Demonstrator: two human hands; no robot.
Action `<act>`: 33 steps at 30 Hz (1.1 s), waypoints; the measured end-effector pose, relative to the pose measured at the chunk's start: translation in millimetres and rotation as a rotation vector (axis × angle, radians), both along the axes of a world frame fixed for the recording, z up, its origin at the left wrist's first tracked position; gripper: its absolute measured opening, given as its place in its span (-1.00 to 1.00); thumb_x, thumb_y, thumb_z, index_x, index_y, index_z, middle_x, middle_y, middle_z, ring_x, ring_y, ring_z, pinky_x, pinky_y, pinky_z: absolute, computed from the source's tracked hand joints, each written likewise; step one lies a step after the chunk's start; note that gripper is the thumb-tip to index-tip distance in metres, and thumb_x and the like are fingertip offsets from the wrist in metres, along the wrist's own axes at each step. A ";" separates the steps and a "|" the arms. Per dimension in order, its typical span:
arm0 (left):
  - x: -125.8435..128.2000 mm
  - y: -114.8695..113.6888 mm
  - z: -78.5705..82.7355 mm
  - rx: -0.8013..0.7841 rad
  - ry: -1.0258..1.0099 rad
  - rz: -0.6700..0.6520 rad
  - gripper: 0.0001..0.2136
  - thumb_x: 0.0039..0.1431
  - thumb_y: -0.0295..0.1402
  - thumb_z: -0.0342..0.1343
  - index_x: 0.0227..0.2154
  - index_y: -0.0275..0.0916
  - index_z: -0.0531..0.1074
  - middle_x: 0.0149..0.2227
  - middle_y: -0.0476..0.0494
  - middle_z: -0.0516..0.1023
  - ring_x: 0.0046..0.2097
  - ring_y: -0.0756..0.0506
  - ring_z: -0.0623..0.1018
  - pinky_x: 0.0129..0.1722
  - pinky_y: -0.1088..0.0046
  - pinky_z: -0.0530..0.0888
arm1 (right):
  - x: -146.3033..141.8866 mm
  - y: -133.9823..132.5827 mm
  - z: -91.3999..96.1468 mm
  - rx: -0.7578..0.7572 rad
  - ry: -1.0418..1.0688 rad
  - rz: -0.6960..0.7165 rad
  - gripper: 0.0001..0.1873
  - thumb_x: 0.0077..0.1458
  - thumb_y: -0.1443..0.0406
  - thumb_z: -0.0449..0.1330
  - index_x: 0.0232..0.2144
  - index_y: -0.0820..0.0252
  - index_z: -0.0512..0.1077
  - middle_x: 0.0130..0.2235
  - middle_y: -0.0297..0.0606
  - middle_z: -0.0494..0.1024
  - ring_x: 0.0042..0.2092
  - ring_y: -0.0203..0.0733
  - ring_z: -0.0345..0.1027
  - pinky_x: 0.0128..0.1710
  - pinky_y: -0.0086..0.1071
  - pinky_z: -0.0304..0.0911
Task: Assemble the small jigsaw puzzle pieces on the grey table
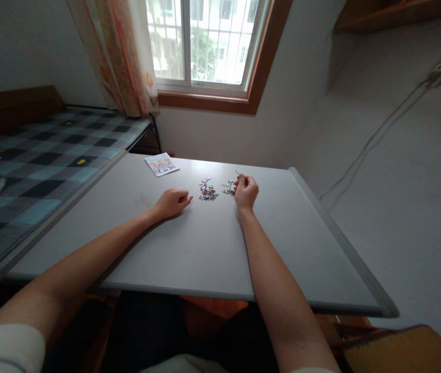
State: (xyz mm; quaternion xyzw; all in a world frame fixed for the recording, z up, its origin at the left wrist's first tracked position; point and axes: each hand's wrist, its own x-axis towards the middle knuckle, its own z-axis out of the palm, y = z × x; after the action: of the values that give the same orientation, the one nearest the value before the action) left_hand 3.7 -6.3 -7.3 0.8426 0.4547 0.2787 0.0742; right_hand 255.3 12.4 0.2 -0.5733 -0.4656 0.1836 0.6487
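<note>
Two small heaps of jigsaw puzzle pieces lie on the white table (212, 233): a larger heap (208, 192) in the middle and a smaller heap (228, 187) just right of it. My right hand (246, 190) is pinched beside the smaller heap and partly covers it. From its fingertips sticks a small, thin puzzle piece (237, 172), seen nearly edge-on. My left hand (172, 202) rests on the tabletop left of the larger heap, apart from it. Its fingers are curled in, and nothing shows in them.
A card with a colourful picture (161, 164) lies near the table's far left edge. Left of the table stands a bed with a checked cover (88, 140). A window (208, 46) with a curtain (123, 62) is ahead; a cable (371, 137) hangs along the right wall.
</note>
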 end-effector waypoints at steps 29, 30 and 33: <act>2.5 -4.3 4.5 -0.007 0.005 -0.033 -0.61 0.18 -0.19 -0.04 -0.70 -0.21 0.07 -0.70 0.09 0.06 -0.61 0.05 0.09 -0.51 0.47 0.07 | 6.0 4.8 -8.3 -0.094 0.016 0.072 -0.64 0.08 0.08 0.11 -0.44 0.27 0.46 -0.50 -0.27 0.53 -0.57 -0.33 0.32 -0.55 -0.46 0.26; 2.6 -4.1 4.3 -0.010 0.006 -0.031 -0.61 0.18 -0.19 -0.04 -0.70 -0.21 0.07 -0.70 0.09 0.07 -0.61 0.05 0.09 -0.51 0.47 0.07 | 3.9 4.1 -8.3 -0.097 -0.004 0.105 -0.66 0.07 0.09 0.12 -0.44 0.28 0.47 -0.49 -0.26 0.54 -0.56 -0.33 0.34 -0.54 -0.46 0.27; 2.5 -3.7 3.4 -0.015 0.009 -0.031 -0.61 0.18 -0.19 -0.03 -0.69 -0.21 0.07 -0.70 0.09 0.07 -0.61 0.05 0.10 -0.50 0.48 0.08 | -2.7 0.1 -7.3 -0.111 -0.122 0.214 -0.69 0.06 0.12 0.16 -0.47 0.27 0.50 -0.52 -0.25 0.54 -0.55 -0.30 0.37 -0.49 -0.44 0.30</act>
State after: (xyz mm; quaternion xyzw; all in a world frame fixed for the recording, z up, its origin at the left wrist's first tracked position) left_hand 6.2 -10.0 -3.9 0.8503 0.4440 0.2701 0.0829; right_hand 252.6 12.5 -7.1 -0.5656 -0.5517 0.2419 0.5632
